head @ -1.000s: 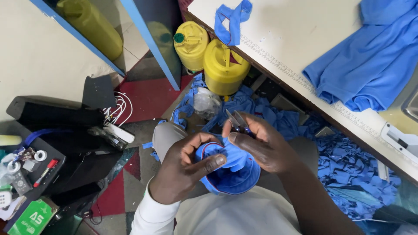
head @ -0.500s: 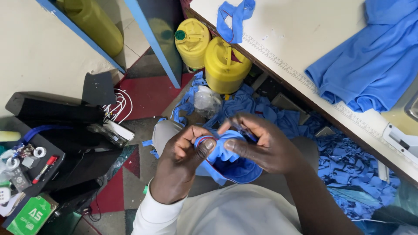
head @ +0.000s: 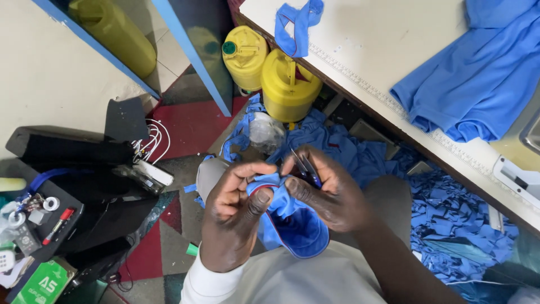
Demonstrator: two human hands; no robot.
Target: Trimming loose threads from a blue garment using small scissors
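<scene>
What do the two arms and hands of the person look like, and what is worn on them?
Both hands are bare: no gloves, rings or watch can be seen. The left hand comes out of a long white sleeve that ends at the wrist. The right hand continues into a bare forearm; no sleeve shows on it within the picture.

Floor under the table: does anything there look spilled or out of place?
Yes. Many blue fabric scraps lie strewn in a loose heap on the floor beside the person's lap, reaching the two yellow jerrycans. A white cable lies tangled nearby.
</scene>
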